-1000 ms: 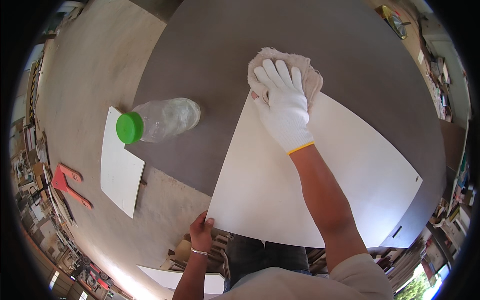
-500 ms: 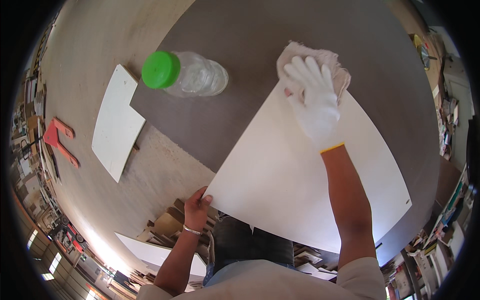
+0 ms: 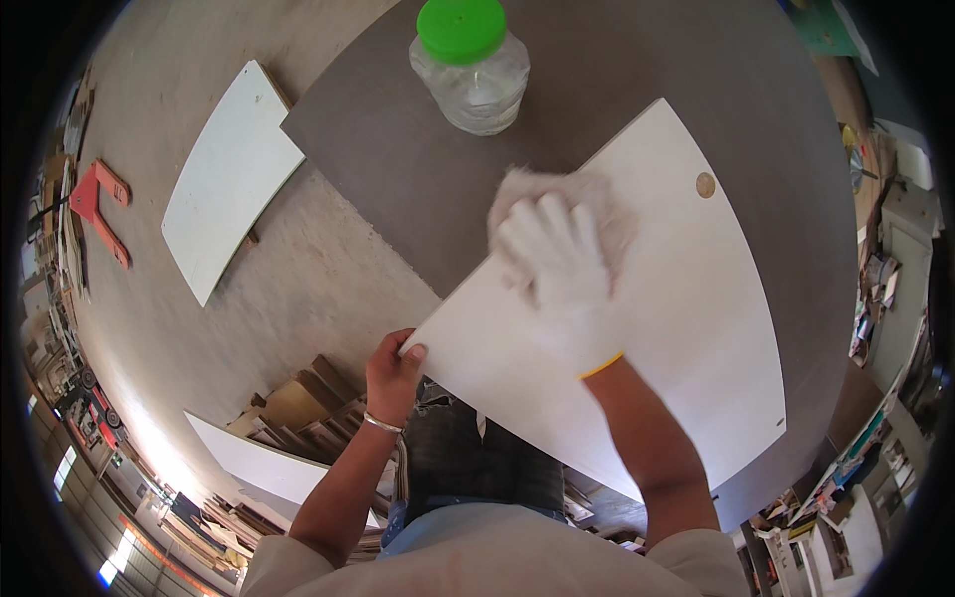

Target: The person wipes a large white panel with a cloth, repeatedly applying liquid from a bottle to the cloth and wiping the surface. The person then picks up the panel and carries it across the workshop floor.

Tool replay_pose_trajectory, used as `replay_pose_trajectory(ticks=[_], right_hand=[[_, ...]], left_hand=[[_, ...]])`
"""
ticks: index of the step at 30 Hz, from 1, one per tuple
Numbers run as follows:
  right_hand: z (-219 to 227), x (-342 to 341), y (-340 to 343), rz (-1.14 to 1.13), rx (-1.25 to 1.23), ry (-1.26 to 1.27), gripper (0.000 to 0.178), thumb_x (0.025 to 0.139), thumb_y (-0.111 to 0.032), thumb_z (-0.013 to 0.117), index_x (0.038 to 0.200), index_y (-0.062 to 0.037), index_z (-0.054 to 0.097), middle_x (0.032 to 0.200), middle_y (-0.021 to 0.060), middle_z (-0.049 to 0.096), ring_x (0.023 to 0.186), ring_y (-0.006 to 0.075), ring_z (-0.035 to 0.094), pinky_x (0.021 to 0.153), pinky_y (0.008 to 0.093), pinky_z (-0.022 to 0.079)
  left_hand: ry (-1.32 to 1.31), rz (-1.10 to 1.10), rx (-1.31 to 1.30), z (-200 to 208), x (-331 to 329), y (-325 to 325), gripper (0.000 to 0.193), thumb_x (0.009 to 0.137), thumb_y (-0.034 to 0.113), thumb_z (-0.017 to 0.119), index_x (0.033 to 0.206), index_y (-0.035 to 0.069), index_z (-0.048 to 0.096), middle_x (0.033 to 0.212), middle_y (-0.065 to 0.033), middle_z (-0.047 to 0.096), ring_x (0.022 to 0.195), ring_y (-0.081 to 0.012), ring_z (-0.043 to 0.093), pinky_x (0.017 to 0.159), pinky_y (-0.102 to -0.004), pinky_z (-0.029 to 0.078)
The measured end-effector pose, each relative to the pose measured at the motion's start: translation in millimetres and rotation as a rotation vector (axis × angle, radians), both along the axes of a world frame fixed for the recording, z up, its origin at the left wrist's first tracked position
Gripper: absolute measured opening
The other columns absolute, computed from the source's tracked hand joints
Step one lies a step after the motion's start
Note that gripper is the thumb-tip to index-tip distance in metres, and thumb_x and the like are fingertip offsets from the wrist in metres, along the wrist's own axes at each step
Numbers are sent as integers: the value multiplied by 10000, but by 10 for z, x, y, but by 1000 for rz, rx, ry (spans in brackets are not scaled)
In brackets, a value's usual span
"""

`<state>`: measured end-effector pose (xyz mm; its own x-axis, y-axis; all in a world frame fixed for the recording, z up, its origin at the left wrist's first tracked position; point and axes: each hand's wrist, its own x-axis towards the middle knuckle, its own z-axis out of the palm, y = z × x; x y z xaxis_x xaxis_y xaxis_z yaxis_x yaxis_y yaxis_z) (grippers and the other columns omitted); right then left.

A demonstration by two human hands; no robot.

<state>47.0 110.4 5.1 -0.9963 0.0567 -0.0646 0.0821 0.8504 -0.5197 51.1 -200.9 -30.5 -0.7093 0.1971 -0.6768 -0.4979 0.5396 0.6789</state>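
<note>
A white flat panel [image 3: 686, 328] lies on the dark table, with a round brown spot near its far right edge and a small dark mark at its near right corner. My bare left hand [image 3: 394, 370] grips the panel's near left corner, thumb on top and fingers curled below. In a white glove with a yellow cuff, my right hand [image 3: 562, 261] presses a pinkish cloth [image 3: 612, 214] onto the panel near its left edge; the hand is somewhat blurred. Beyond the panel stands a clear plastic jar [image 3: 477, 90] with a green lid [image 3: 461, 30].
The dark tabletop [image 3: 398, 129] has its left edge over a concrete floor. Left of it sits another white panel [image 3: 224, 184], and farther left a red pallet jack [image 3: 99, 209]. Wood offcuts [image 3: 313, 408] are piled below my left arm. Shelves and clutter line the right rim.
My right hand has drawn the cloth from the panel's far end nearer and to the left, uncovering the brown spot. My left hand still holds the corner. The view has shifted.
</note>
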Motion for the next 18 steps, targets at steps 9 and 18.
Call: replay_pose_trajectory(ticks=[9,18], right_hand=[[-137,221,-68,-26,-81,116,348,858,-155,669,1197,-86,641,1300,103,552,1271,348,468,1124,477,332],[59,230,-1098,192,-225,31,344,743,-167,714,1049,-59,599,1127,98,542,1084,348,492,951,481,395]], left_hand=[[-141,211,166,53,5,9,218,1004,61,672,1202,-23,644,1100,-43,702,1022,-112,628,920,-266,499],[-653,668,847,-161,20,-211,955,1034,736,240,1470,-78,486,1419,-216,612,1302,-340,572,1142,-474,391]])
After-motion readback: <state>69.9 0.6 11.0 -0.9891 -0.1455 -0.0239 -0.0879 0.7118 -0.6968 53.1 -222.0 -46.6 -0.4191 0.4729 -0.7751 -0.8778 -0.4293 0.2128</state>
